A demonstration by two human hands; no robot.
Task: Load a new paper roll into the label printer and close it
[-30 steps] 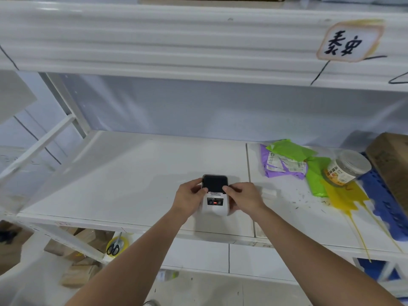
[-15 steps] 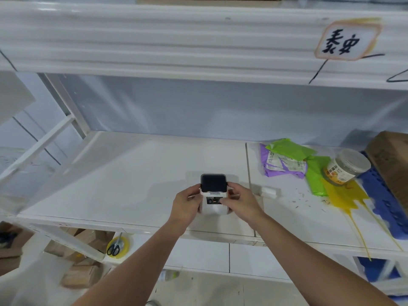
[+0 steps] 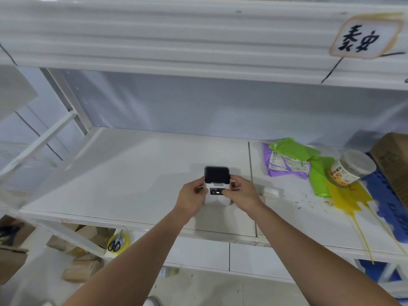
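Label printer (image 3: 217,187): clamped between left hand (image 3: 191,198) and right hand (image 3: 241,195) on shelf (image 3: 132,173). Risk: lid left unlatched; paper roll (image 3: 272,191) unloaded, lying beside.

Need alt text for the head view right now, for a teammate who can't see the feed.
Both hands hold a small white label printer on a white shelf: left hand on its left side, right hand at its front panel. To the right lie a small white roll, green and purple bags and a plastic jar.
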